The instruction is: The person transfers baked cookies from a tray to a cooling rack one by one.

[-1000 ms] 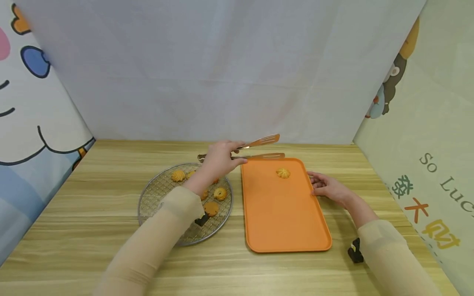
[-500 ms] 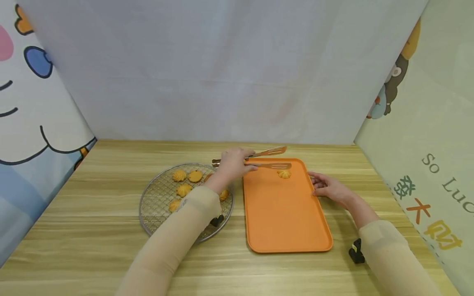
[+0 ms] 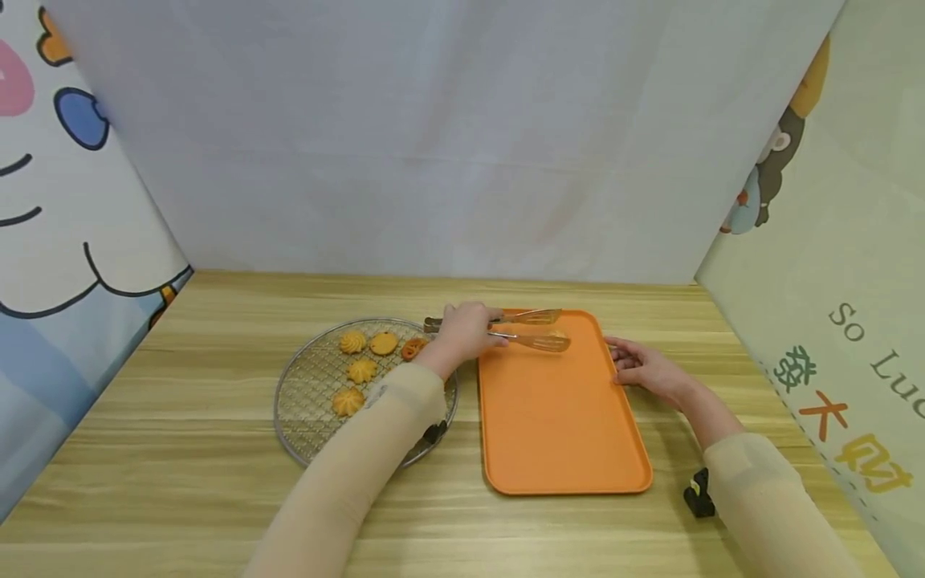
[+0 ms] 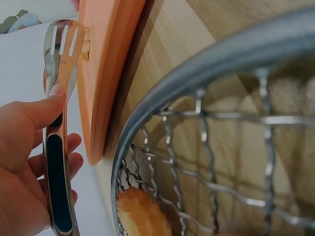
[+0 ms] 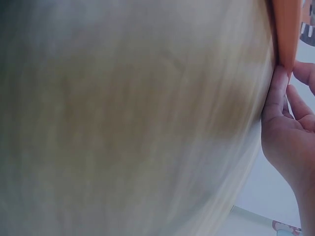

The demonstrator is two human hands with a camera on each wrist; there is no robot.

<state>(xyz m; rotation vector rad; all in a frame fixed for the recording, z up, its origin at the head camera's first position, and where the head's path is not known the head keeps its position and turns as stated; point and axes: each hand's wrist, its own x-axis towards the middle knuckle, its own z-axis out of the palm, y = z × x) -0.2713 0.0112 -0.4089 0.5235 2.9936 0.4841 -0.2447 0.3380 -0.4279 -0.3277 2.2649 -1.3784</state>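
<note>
My left hand grips a pair of metal tongs with slotted ends and dark handle inlays. The spread ends hang over the far part of an orange tray. A golden cookie lies on that tray; in the head view the tongs mostly cover it. At the tray's right rim my right hand holds the edge, thumb at the rim and fingers by its underside. Left of the tray is a round wire rack bearing several cookies, among them a swirled one, a flower-shaped one and a pretzel-shaped one.
Tray and rack lie side by side on a wooden table, a narrow gap between them. A pale cloth wall stands behind, and printed panels flank both sides. My left forearm passes over the rack's near right part.
My left hand has moved right and down with the tongs, bringing their ends from behind the tray to over the cookie. The right hand stays at the tray's edge.
</note>
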